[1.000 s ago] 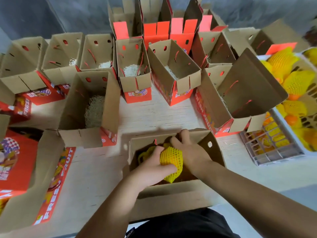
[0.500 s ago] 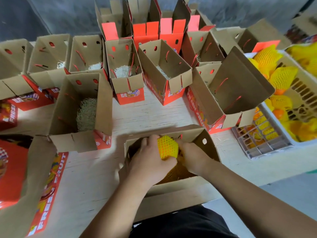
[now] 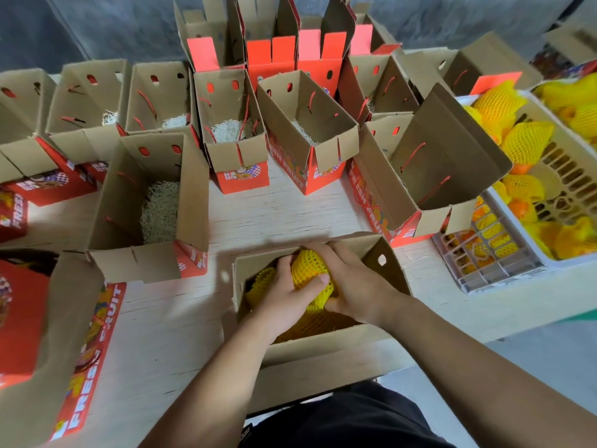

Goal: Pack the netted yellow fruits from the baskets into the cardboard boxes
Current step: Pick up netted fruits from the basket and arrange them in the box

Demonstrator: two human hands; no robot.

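An open cardboard box (image 3: pixel 378 253) stands at the table's near edge, right in front of me. Both hands reach into it. My left hand (image 3: pixel 284 299) and my right hand (image 3: pixel 355 282) grip one netted yellow fruit (image 3: pixel 308 270) between them, at the top of the box. More netted fruits (image 3: pixel 258 282) lie lower in the same box, partly hidden by my hands. At the right, a white basket (image 3: pixel 568 176) holds several netted yellow fruits (image 3: pixel 526 140).
Several open boxes with red printed sides stand across the table, some lined with pale shredded filler (image 3: pixel 160 211). A large tilted box (image 3: pixel 452 150) stands between my box and the basket. A second crate (image 3: pixel 487 263) sits under the basket. A flat red box (image 3: pixel 19 318) lies at the left.
The hands have kept the fruit between them in the box, shifting it slightly; the right hand now wraps over its far side. The camera view drifted a little.
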